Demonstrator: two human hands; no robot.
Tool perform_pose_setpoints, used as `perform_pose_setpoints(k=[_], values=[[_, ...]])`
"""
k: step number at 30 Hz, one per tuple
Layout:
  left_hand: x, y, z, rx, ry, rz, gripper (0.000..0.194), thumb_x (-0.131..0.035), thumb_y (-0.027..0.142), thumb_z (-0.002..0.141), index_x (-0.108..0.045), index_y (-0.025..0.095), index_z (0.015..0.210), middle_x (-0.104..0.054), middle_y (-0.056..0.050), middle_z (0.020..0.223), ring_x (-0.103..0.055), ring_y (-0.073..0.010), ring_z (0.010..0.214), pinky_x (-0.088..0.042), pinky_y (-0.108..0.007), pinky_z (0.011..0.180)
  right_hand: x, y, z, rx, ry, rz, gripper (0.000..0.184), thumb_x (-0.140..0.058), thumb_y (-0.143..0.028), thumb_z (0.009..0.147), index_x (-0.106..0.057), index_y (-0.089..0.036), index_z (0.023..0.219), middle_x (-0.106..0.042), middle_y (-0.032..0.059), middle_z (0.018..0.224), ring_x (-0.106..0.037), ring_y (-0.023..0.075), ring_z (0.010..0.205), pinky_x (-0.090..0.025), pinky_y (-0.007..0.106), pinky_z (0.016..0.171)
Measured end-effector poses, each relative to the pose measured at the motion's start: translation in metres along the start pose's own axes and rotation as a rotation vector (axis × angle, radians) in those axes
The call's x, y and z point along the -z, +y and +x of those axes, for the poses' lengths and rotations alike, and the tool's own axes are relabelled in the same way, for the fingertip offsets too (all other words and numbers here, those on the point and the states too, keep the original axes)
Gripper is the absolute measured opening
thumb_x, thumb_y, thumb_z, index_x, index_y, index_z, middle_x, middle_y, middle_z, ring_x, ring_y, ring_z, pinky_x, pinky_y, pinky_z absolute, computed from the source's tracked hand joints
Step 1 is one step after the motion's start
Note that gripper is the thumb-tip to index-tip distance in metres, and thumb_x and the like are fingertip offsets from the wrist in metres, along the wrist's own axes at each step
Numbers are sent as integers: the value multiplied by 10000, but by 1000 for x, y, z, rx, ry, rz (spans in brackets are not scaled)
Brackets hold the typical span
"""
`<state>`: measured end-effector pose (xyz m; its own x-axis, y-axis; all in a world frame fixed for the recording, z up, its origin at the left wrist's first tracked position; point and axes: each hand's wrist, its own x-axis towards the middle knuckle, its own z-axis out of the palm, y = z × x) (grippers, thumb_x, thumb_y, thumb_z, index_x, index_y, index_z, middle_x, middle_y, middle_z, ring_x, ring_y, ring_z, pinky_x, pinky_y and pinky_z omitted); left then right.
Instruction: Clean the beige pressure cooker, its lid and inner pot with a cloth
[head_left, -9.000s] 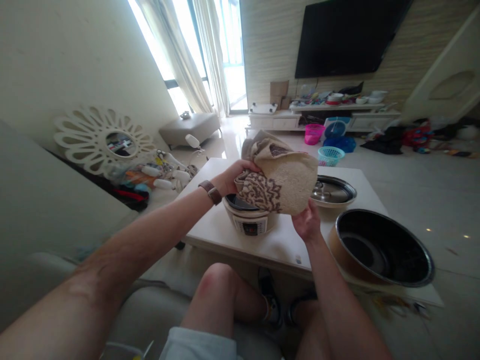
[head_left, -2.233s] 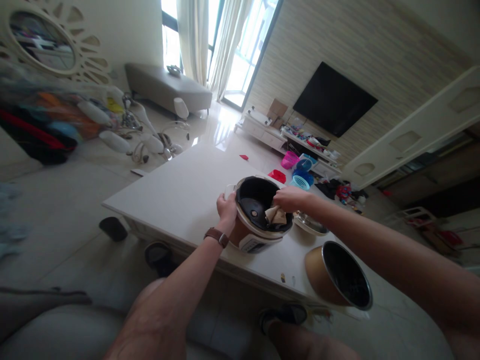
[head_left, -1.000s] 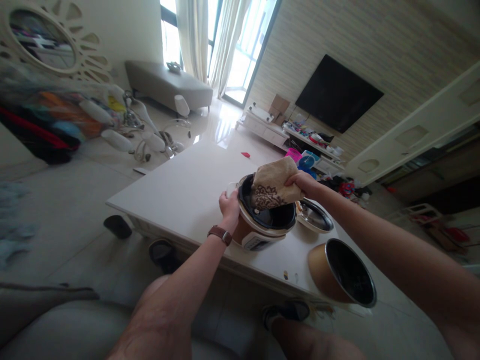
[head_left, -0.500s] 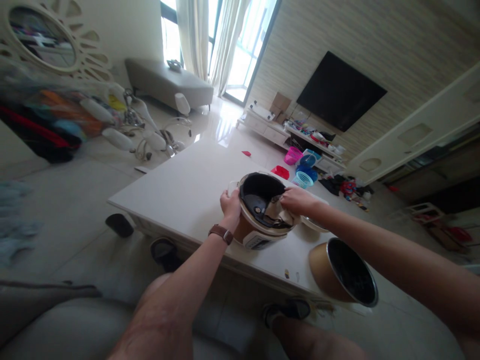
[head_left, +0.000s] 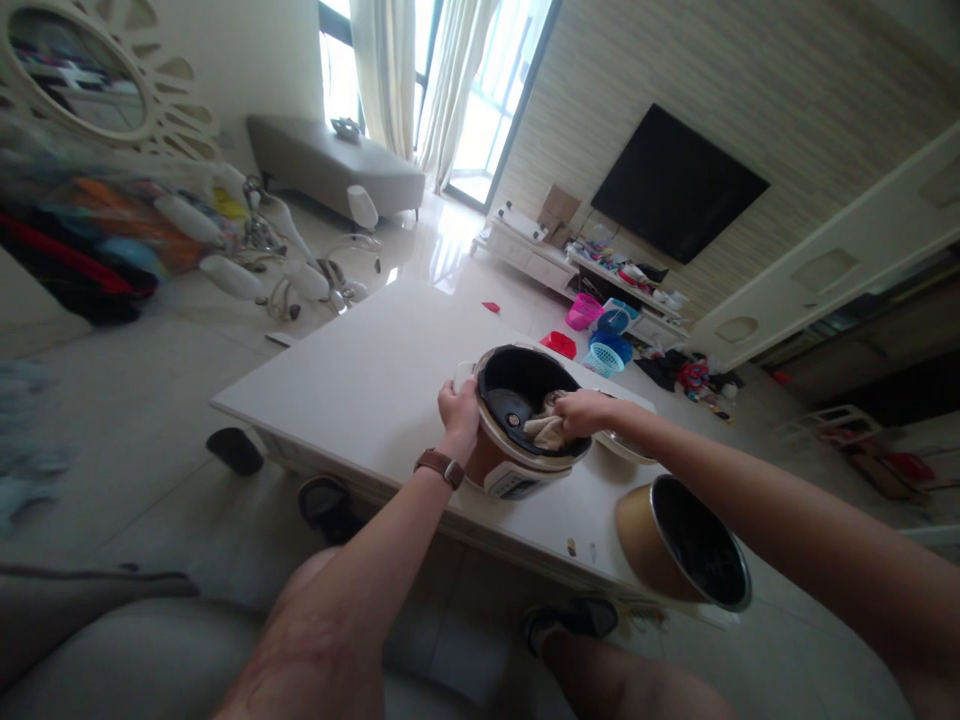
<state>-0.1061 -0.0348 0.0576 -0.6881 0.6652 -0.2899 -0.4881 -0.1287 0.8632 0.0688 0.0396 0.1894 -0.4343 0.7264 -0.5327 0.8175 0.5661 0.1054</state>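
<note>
A brown and cream rice cooker (head_left: 491,462) with a dark cavity stands near the front edge of the white table, tilted in my view. My left hand (head_left: 459,412) grips its left rim by the pale handle, thumb on the upper edge. Inside the cavity my right hand (head_left: 583,412) is closed on a beige cloth (head_left: 547,428), which lies against the inner wall; some fingertips are hidden. Behind my right forearm sits the cooker's round lid (head_left: 628,447), partly covered. A gold inner pot (head_left: 641,540) with a black interior rests on its side at the right.
The white table (head_left: 337,370) spans the middle. Two tiny items (head_left: 571,547) lie near its front edge. Beyond are a red basin (head_left: 559,346), several baskets, a TV cabinet (head_left: 525,262) and a chandelier (head_left: 300,285) on the floor at left.
My right hand has moved the cloth from the cooker's right front rim slightly left and deeper into the cavity. The left hand keeps its hold on the rim.
</note>
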Motion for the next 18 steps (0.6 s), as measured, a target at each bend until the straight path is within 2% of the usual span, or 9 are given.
perform_pose_setpoints(k=[3, 6, 8, 9, 13, 18], values=[[0, 1, -1, 4, 8, -8, 225, -696, 319, 868, -667, 146, 1010, -722, -80, 990, -659, -206, 907, -534, -345, 916, -6, -16, 0, -62, -120, 404, 138, -724, -165, 646, -763, -212, 769, -748, 37, 742, -727, 243, 745, -571, 308, 684], [0, 4, -2, 15, 23, -2, 217, -699, 309, 868, -675, 145, 1008, -728, -77, 986, -662, -207, 931, -527, -328, 922, -15, -32, -1, -138, -30, 899, 251, -699, -166, 614, -746, -186, 860, -731, 12, 700, -694, 218, 644, -565, 291, 597], [0, 6, -4, 15, 22, 5, 212, -701, 303, 868, -681, 144, 1007, -727, -68, 972, -661, -206, 944, -523, -319, 926, -19, -39, -2, -160, 20, 1118, 309, -697, -170, 624, -733, -168, 931, -752, 35, 728, -707, 226, 653, -585, 300, 608], [0, 7, -5, 15, 20, 6, 212, -701, 302, 869, -683, 144, 1008, -726, -63, 963, -660, -205, 941, -522, -316, 923, -20, -42, -3, -167, 1, 1178, 314, -700, -173, 638, -727, -158, 950, -768, 56, 756, -718, 233, 667, -596, 308, 620], [0, 9, -6, 17, 26, 5, 206, -697, 295, 872, -684, 142, 1010, -720, -54, 948, -656, -197, 927, -522, -312, 914, -23, -49, -2, -170, -161, 1195, 274, -719, -177, 692, -717, -147, 965, -800, 99, 862, -749, 248, 737, -624, 323, 664], [-1, 9, -5, 12, 37, 10, 203, -709, 289, 858, -687, 143, 997, -717, -53, 929, -649, -199, 914, -525, -317, 901, -24, -50, 6, -37, -146, 920, 250, -704, -104, 698, -710, -176, 937, -779, 36, 847, -744, 231, 770, -591, 283, 655]])
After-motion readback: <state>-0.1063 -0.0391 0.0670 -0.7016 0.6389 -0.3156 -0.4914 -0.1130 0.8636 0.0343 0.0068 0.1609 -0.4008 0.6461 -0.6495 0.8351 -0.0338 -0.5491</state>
